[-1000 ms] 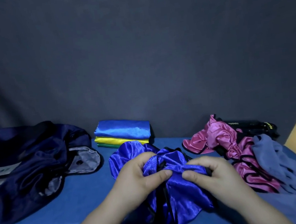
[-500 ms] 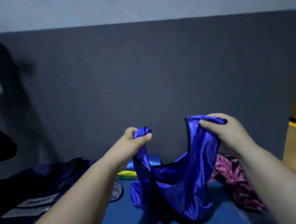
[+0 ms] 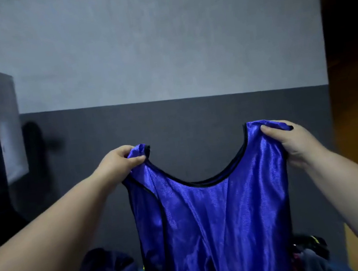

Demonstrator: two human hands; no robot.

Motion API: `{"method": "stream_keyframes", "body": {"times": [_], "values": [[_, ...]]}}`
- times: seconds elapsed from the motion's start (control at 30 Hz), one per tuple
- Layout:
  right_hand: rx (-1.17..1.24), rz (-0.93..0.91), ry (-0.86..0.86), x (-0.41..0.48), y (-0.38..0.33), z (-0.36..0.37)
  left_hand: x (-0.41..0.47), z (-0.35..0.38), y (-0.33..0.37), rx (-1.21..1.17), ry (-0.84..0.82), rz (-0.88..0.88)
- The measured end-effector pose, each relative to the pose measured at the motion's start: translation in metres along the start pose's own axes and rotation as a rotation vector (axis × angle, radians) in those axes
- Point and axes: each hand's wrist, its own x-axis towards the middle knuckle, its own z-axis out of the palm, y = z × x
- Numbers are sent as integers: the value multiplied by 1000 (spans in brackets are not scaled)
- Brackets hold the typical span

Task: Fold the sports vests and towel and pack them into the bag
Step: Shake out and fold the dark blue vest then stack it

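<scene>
The person is holding the blue vest [image 3: 212, 222] up in front of the dark wall panel [image 3: 82, 170], and it is hanging open and nearly flat, where a second ago it was lying bunched low under both hands. The left hand [image 3: 120, 163] is pinching the strap at the vest's upper left corner, with thumb and fingers curled round the gathered cloth. The right hand [image 3: 293, 143] is gripping the strap at the vest's upper right corner, its thumb lying on the front face. The hands are standing well apart, so the black-edged neckline is drawing out into a smooth curve between them. The body is dropping straight down, its hem running out of sight at the bottom of the view. Half a second ago the straps were closer together and the cloth was sagging in a twist; now it is spreading to its full width. Below the vest's left edge the dark bag [image 3: 104, 270] is showing, and below its right edge a black item [image 3: 308, 240] is peeking out. The vest appears shaken out and ready to be laid down for folding. It is not yet folded or packed.
</scene>
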Motion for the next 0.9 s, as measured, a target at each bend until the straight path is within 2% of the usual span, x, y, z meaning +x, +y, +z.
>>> {"method": "stream_keyframes", "body": {"times": [0.23,0.47,0.53,0.7,0.83,0.9], "values": [[-39,-99,46,6,-35,-12,6,-27,30,171,45,94],[-40,-83,53,-1,-51,-28,9,-54,35,359,-31,117],[-19,-77,82,-1,-52,-27,9,-55,36,294,-58,103],[18,-50,47,-2,-54,-17,0,-34,53,-76,-195,-62],[-20,-60,-126,-10,-60,6,-5,0,71,-221,-129,-159],[-39,-80,-258,-19,-63,24,-7,17,78,-219,-176,-167]]}}
